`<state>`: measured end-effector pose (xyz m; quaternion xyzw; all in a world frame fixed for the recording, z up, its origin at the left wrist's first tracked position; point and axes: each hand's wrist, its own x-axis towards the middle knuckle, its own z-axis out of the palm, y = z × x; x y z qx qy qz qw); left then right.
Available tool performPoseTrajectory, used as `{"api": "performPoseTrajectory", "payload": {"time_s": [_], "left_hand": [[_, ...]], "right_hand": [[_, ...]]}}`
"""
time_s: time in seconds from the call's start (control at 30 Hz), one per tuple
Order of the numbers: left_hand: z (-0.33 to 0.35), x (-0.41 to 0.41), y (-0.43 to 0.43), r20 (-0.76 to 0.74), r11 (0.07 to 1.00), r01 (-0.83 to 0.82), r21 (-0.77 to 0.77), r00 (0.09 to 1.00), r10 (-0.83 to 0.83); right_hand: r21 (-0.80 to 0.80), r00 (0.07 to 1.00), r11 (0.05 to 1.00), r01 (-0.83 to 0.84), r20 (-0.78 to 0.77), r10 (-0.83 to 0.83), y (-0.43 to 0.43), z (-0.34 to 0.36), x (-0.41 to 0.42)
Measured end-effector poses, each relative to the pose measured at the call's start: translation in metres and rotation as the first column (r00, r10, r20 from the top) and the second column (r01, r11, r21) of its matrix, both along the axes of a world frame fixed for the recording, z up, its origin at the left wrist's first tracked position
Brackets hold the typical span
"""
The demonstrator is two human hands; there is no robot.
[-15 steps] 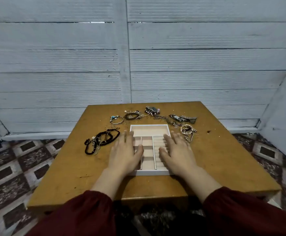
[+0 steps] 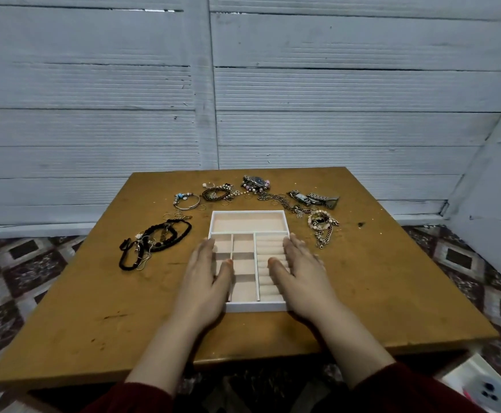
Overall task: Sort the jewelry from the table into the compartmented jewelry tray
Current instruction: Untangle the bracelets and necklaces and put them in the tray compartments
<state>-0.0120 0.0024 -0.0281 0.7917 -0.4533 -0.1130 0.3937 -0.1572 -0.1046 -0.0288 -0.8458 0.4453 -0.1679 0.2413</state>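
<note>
On the bench (image 2: 377, 278), the jewelry tray (image 2: 248, 222) is flanked by the left hand (image 2: 206, 275) and right hand (image 2: 301, 271), fingers held together, pinching nothing. Jewelry (image 2: 153, 239) is scattered left, behind and right of the tray.

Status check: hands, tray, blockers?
Left hand and right hand open, flat on jewelry tray sides. Tray compartments empty. Jewelry, including black cords, on table. No blockers.
</note>
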Motion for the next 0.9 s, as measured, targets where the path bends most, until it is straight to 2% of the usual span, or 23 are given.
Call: {"api": "performPoseTrajectory", "payload": {"time_s": [0.6, 0.77, 0.9], "left_hand": [[-0.005, -0.009, -0.007, -0.019, 0.997, 0.068, -0.037, 0.997, -0.068], [-0.001, -0.001, -0.01, -0.063, 0.994, 0.099, -0.053, 0.993, -0.102], [0.01, 0.016, -0.019, -0.021, 0.996, 0.063, -0.064, 0.998, -0.064]], "right_hand": [[0.024, 0.996, 0.999, 0.028, 0.089, -0.03, -0.005, 0.005, -0.016], [-0.166, 0.997, 0.985, 0.046, -0.059, -0.056, -0.004, 0.017, -0.013], [-0.232, 0.999, 0.972, 0.036, -0.012, -0.04, 0.003, 0.031, 0.009]]}}
